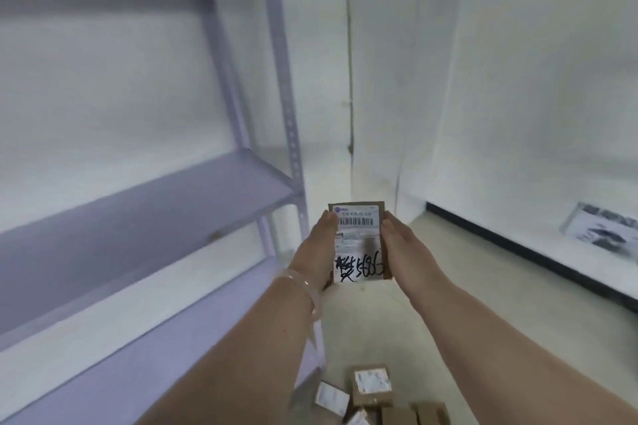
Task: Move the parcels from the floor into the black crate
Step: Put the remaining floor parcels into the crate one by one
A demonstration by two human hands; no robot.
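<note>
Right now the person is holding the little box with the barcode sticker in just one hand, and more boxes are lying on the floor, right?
Not quite. The head view shows both hands on the little box: the left hand grips one side and the right hand the other. The rest is right: it has a barcode sticker, and more boxes are lying on the floor.

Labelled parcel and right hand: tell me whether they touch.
Touching. The head view shows the right hand gripping the labelled parcel along its right edge, thumb on the label.

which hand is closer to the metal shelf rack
Left. The left hand grips the parcel on the side facing the shelf rack; the right hand grips the far side.
</note>
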